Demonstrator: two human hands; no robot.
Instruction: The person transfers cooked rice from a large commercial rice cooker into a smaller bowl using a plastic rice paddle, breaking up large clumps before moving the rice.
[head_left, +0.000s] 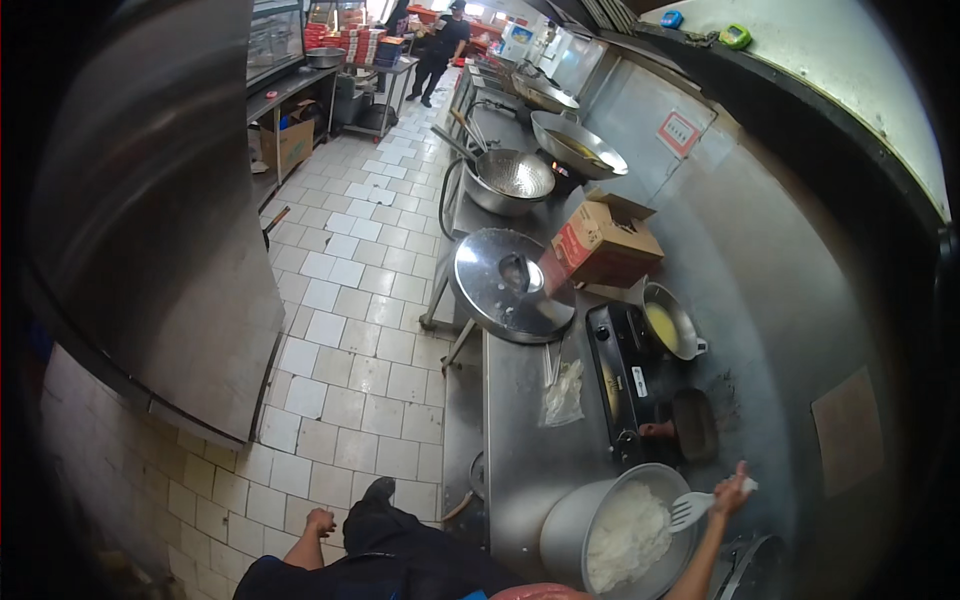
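Observation:
My right hand grips the handle of a white slotted rice paddle. The paddle's tines reach over the mouth of a deep metal pot, beside the cooked white rice in it. My left hand hangs low at my side above the tiled floor, away from the counter; its fingers are curled, and whether they hold anything cannot be told. Behind the pot stands a black portable gas stove, with a brown-handled dark pan and a small metal pan of yellow liquid by it.
On the steel counter lie a crumpled plastic bag, a large round lid and an open cardboard box. Farther off, a flame burns by a wok. A tall steel cabinet flanks the aisle; another person stands at its far end.

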